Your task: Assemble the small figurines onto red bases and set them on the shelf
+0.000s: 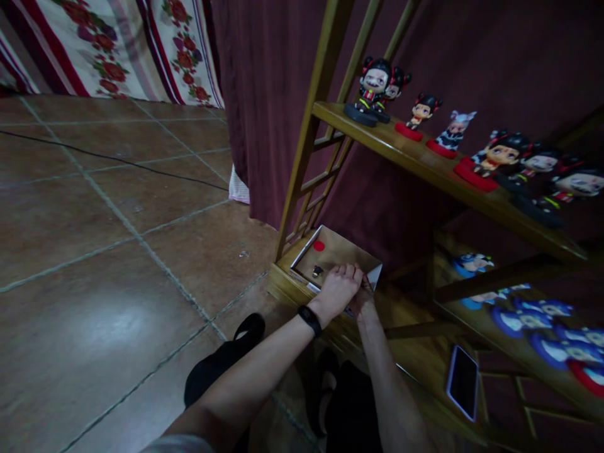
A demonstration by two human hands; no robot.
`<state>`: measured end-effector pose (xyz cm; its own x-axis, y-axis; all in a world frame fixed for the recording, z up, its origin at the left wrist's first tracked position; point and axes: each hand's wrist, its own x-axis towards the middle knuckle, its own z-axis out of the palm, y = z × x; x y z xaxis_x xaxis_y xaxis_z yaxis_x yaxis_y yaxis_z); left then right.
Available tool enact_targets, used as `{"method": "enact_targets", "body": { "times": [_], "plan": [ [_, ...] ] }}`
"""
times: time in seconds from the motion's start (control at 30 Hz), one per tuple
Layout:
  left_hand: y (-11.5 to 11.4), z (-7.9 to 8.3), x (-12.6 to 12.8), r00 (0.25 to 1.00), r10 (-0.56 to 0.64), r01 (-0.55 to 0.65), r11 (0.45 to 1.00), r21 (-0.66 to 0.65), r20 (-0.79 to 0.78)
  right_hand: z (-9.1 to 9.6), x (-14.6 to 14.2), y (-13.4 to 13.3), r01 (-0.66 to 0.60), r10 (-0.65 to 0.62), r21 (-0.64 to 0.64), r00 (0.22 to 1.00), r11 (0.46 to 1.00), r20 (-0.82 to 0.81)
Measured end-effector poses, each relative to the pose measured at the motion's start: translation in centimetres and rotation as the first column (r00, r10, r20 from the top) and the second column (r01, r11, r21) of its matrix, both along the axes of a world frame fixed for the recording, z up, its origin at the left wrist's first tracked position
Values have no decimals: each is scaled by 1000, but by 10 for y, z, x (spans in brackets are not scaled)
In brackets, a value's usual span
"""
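Note:
Close together over the near right part of an open cardboard box (349, 244), my left hand (340, 286) and my right hand (363, 296) meet with fingers curled. What they hold, if anything, is hidden by the fingers. Inside the box lie a flat red disc (319, 246) and a small dark figurine piece (317, 271), to the left of my hands. A black band (309, 320) circles my left wrist. The box stands on the low wooden shelf.
Several figurines on round bases, among them one on a red base (419, 116), line the upper wooden shelf (401, 151). Blue-based figurines (519, 318) stand lower right. A phone (463, 382) lies on the low shelf. A dark cable (117, 163) crosses the tiled floor.

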<state>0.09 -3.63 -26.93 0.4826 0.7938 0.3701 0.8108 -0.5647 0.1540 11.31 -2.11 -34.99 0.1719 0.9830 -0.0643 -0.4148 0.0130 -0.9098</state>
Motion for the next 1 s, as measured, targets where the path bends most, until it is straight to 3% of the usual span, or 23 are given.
{"method": "enact_targets", "body": {
  "times": [0.1, 0.2, 0.27, 0.33, 0.37, 0.43, 0.47, 0.53, 0.8, 1.0],
  "plan": [
    [0, 3, -2, 999, -43, 43, 999, -17, 31, -2, 0, 0, 30, -33, -33, 996, 999, -88],
    [2, 4, -6, 992, -64, 73, 995, -73, 109, -2, 0, 0, 35, -36, -15, 998, 999, -55],
    [5, 1, -9, 977, -27, 65, 982, -179, 211, 1, 0, -1, 22, -22, -3, 999, 1000, -25],
    [13, -6, -11, 907, 81, 67, 942, -330, 414, 8, -2, -2, 6, -6, -18, 1000, 1000, -1],
    [18, -11, -11, 811, 174, 98, 901, -423, 558, 12, -3, -2, 3, -2, -32, 1000, 999, 13],
    [28, -19, -11, 486, 409, 272, 769, -578, 772, 20, -6, -3, 15, -12, -53, 999, 998, 52],
    [33, -23, -11, 331, 517, 374, 696, -613, 789, 24, -7, -3, 23, -19, -52, 997, 998, 70],
    [38, -27, -11, 208, 612, 484, 614, -624, 763, 31, -10, -4, 20, -16, -39, 995, 999, 100],
    [35, -28, -16, 140, 710, 615, 484, -622, 691, 41, -10, -6, 13, -5, -45, 984, 999, 180],
    [34, -33, -12, 159, 707, 582, 497, -644, 689, 42, -7, -8, 40, -27, -59, 980, 997, 198]
  ]
}}
